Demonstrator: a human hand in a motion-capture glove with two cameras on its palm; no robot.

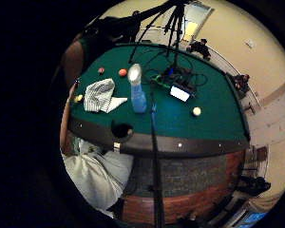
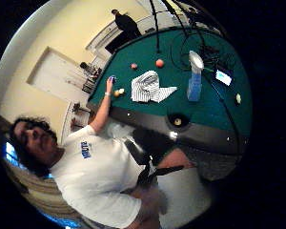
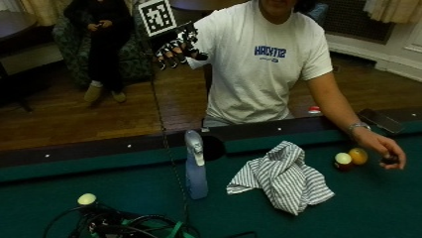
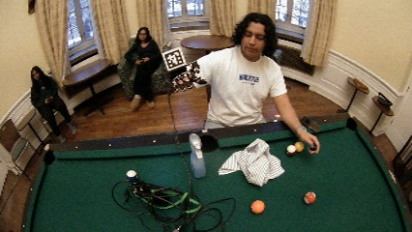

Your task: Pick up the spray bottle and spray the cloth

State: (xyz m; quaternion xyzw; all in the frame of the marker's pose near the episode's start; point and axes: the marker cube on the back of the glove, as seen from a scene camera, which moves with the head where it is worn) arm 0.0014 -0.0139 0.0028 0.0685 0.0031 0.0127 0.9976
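A pale blue spray bottle with a white trigger head stands upright on the green pool table, near the side pocket. A striped white cloth lies crumpled on the felt beside it, apart from the bottle. My gloved right hand is raised high at shoulder height, well above and behind the table's rail, fingers spread and holding nothing. From the palm views the spray bottle and the cloth look small and far off.
The bare left hand rests on the felt holding a dark ball, beside two balls. A white cue ball and a tangle of cables lie near the table's other side. Orange balls sit farther out.
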